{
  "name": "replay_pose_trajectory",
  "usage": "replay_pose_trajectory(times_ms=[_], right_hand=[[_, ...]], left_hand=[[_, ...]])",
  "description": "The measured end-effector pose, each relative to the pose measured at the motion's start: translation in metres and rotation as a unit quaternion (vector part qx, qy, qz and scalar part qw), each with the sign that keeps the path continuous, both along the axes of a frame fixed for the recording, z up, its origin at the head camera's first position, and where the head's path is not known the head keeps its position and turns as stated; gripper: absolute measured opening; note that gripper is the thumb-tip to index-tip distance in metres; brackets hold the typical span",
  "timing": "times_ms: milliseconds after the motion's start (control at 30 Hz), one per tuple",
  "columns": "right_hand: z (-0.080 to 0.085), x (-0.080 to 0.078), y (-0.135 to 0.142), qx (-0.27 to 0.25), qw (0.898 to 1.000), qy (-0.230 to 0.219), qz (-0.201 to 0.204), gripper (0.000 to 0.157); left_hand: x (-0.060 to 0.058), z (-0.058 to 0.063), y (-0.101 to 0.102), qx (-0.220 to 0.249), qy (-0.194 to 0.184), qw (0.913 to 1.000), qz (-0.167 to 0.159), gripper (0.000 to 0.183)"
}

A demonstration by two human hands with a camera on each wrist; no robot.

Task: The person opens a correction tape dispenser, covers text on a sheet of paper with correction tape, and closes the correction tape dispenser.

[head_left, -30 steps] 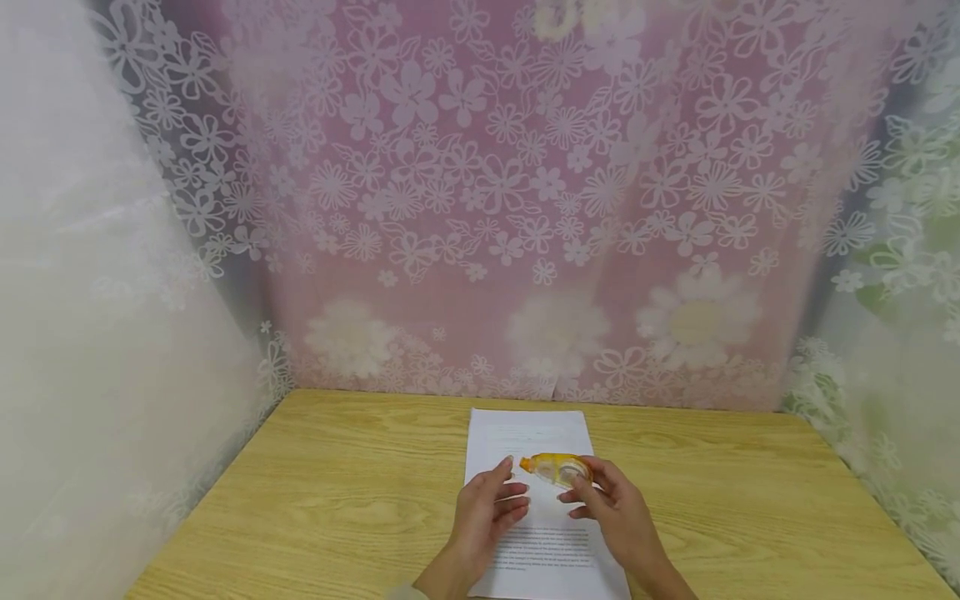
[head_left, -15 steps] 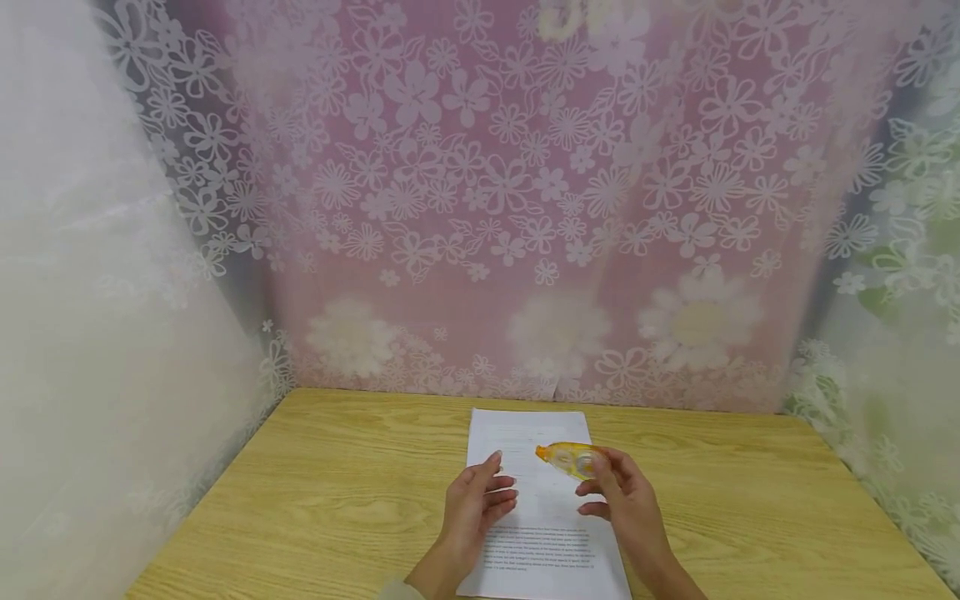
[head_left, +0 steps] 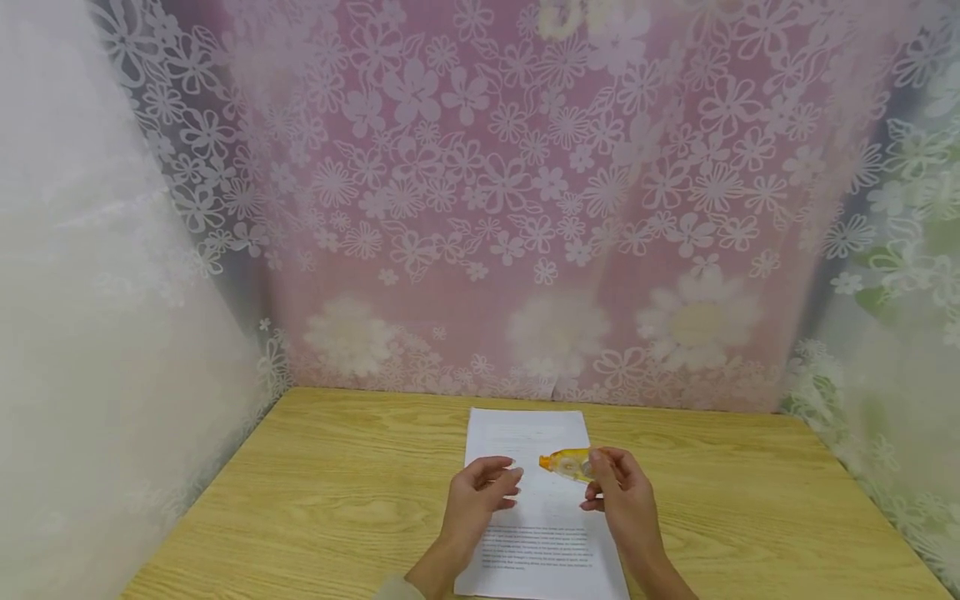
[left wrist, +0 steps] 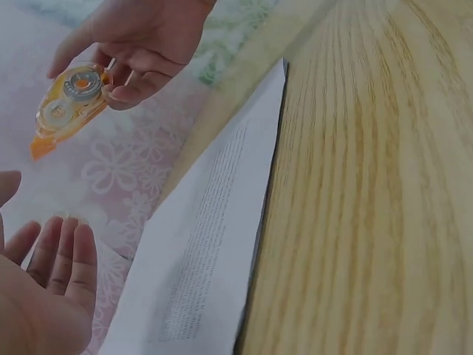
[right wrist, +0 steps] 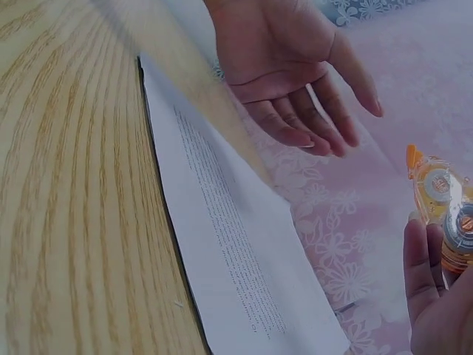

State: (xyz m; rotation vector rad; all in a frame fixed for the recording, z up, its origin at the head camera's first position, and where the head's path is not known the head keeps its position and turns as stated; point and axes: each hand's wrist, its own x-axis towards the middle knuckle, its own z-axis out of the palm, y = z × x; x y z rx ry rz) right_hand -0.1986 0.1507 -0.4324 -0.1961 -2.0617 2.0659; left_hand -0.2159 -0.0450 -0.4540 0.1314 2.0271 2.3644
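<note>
My right hand [head_left: 630,504] pinches an orange and clear correction tape dispenser [head_left: 567,463] between thumb and fingers, above the printed sheets. Its orange tip points left, toward my other hand. Two round reels show through the clear case of the correction tape [left wrist: 74,100] in the left wrist view. My left hand [head_left: 477,504] hovers over the left part of the paper, fingers loosely bent and holding nothing, a short gap from the tip. Under both hands lies a stack of white paper [head_left: 536,575] with a block of printed text.
The paper lies on a wood-grain table [head_left: 337,500]. Behind the table hangs a pink curtain with white flowers [head_left: 525,208]. Pale sheeting [head_left: 112,333] closes off the left side, and a floral sheet [head_left: 900,333] hangs on the right.
The correction tape has shifted right with my right hand, rising and then dipping slightly. My left hand moved a little left, then its fingers bent more over the paper.
</note>
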Motion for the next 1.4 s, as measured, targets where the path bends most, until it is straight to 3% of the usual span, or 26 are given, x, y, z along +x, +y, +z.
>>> replay_pose_trajectory(times_ms=[233, 433, 700, 1067, 1400], right_hand=[[0.0, 0.003, -0.004, 0.015, 1.0, 0.024, 0.011, 0.04], [-0.002, 0.003, -0.007, 0.025, 0.999, 0.023, 0.022, 0.037], [-0.002, 0.003, -0.008, 0.034, 0.999, 0.005, 0.025, 0.042], [-0.002, 0.003, -0.006, 0.029, 0.999, 0.0, 0.02, 0.042], [-0.002, 0.004, -0.006, 0.027, 0.999, -0.001, 0.022, 0.044]], left_hand=[[-0.004, 0.008, -0.001, -0.074, 0.067, 0.9933, -0.059, 0.036], [-0.006, 0.014, 0.001, -0.13, 0.105, 0.9831, -0.075, 0.031], [0.013, 0.044, -0.001, -0.16, 0.138, 0.9741, -0.08, 0.018], [0.012, 0.041, -0.003, -0.165, 0.135, 0.9729, -0.089, 0.016], [0.012, 0.036, -0.002, -0.151, 0.113, 0.9783, -0.085, 0.016]])
